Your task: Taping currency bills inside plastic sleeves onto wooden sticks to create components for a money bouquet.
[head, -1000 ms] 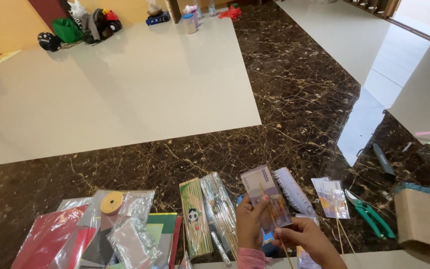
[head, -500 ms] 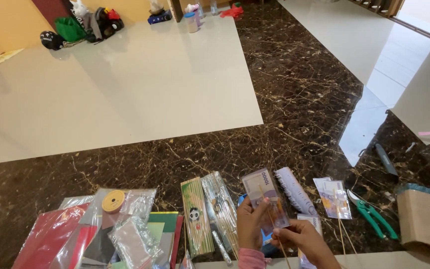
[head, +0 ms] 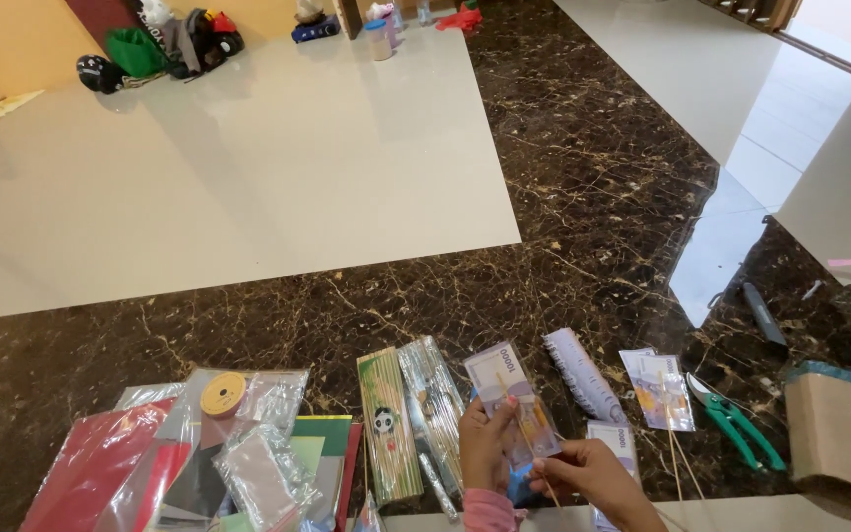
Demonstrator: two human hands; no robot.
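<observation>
Banknote stands in your left hand, pinched at its lower edge, near the bottom centre of the head view; your right hand grips a thin skewer against it. Its long axis runs near-to-far, top leaning far-left. Push carelessly and you may tear or crease the note, or let it slide off.

Bare left grip with pink sleeve cuff; bare right grip.
</observation>
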